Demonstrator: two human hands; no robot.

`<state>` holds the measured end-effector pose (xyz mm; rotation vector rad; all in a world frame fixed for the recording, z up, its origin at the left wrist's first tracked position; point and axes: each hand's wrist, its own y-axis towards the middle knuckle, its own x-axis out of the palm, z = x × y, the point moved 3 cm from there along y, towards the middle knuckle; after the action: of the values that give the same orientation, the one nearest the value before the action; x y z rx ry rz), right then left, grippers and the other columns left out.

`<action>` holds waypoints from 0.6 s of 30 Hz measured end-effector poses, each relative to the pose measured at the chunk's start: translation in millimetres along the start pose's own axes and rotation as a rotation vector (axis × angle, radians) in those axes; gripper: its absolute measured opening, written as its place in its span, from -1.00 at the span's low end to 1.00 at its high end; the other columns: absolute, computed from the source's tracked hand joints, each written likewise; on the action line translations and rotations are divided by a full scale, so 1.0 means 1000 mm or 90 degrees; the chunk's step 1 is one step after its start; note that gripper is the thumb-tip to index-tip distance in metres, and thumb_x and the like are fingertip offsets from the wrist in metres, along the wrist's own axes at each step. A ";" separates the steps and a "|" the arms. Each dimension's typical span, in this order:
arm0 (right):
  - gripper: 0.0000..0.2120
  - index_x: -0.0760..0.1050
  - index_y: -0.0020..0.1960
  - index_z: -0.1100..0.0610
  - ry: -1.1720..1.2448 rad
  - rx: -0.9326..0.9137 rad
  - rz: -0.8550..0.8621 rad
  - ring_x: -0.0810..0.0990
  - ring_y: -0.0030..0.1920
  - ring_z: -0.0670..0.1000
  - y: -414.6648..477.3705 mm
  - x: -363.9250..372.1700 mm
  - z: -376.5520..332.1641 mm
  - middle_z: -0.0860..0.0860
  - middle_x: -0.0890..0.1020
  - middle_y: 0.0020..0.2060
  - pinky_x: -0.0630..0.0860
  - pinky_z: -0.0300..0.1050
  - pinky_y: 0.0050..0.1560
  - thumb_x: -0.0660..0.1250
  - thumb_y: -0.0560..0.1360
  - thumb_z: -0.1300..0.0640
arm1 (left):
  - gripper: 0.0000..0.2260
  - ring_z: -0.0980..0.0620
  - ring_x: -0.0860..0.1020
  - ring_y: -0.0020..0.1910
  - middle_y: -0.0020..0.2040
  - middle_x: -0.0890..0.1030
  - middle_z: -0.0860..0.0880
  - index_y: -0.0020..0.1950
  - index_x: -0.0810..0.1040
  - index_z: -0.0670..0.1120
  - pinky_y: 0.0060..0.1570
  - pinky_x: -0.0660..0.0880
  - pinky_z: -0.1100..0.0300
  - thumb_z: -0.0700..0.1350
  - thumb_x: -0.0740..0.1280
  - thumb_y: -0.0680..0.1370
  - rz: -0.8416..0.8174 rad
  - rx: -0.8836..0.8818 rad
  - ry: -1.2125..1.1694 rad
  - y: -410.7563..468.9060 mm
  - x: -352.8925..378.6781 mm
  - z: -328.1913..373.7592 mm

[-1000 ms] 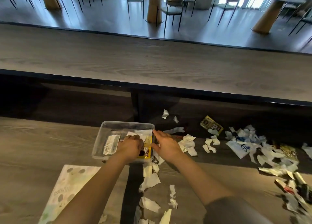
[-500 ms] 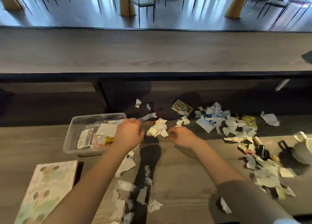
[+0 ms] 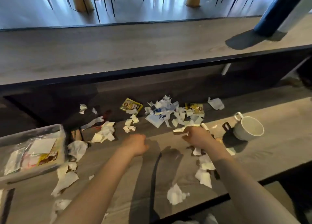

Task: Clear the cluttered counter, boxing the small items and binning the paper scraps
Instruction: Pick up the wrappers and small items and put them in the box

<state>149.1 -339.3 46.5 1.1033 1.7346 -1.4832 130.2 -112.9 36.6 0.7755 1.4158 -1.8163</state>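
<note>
Clear box (image 3: 57,134) at left edge of surface (image 3: 278,149), packets and paper inside. Left hand (image 3: 135,144) mid-surface, knuckles up, grip curled closed, nothing seen in it. Right hand (image 3: 197,136) further right, grip pinched on paper scrap (image 3: 180,129). Paper scraps (image 3: 104,134) strewn left to right; yellow packet (image 3: 130,105) far centre; white cup (image 3: 249,128) right of right hand.
</note>
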 end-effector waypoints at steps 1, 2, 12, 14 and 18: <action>-0.67 0.46 0.25 0.07 0.001 0.021 0.026 0.51 0.19 0.11 0.002 -0.003 0.015 0.09 0.57 0.18 0.47 -0.04 0.12 0.24 0.53 -0.01 | -0.64 -0.12 0.44 0.26 0.29 0.47 -0.14 0.29 0.43 -0.13 0.16 0.41 0.07 0.03 0.20 0.57 -0.006 0.001 -0.007 0.006 0.001 0.011; -0.69 0.48 0.23 0.07 0.004 0.046 0.053 0.53 0.16 0.11 0.004 -0.006 0.029 0.08 0.58 0.15 0.48 -0.05 0.08 0.24 0.53 0.00 | -0.64 -0.11 0.44 0.27 0.30 0.46 -0.14 0.29 0.43 -0.13 0.17 0.40 0.07 0.02 0.21 0.57 -0.011 0.002 -0.015 0.011 0.003 0.021; -0.41 0.37 0.29 0.17 0.058 0.218 -0.026 0.51 0.15 0.14 0.027 0.014 0.122 0.13 0.46 0.20 0.50 0.01 0.09 0.25 0.46 -0.25 | -0.68 -0.08 0.48 0.21 0.25 0.49 -0.09 0.28 0.45 -0.08 0.10 0.44 0.09 0.00 0.22 0.56 -0.037 -0.047 -0.017 0.042 0.021 0.065; -0.45 0.42 0.23 0.19 0.076 0.202 -0.026 0.56 0.06 0.10 0.032 0.014 0.121 0.11 0.52 0.08 0.52 -0.04 0.00 0.28 0.46 -0.23 | -0.69 -0.07 0.48 0.19 0.23 0.50 -0.09 0.25 0.46 -0.07 0.07 0.45 0.09 0.02 0.22 0.56 -0.022 -0.057 -0.014 0.048 0.022 0.067; -0.58 0.49 0.04 0.20 0.140 0.206 -0.060 0.59 -0.19 0.01 0.039 0.009 0.119 0.05 0.57 -0.20 0.55 -0.14 -0.21 0.40 0.41 -0.14 | -0.68 -0.08 0.45 0.21 0.23 0.48 -0.09 0.25 0.46 -0.07 0.15 0.48 0.02 0.03 0.23 0.54 0.032 -0.080 -0.019 0.062 0.017 0.064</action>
<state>170.4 -452.4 -3.6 1.4119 1.7508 -1.8052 168.2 -188.4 2.9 0.7106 1.4624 -1.6770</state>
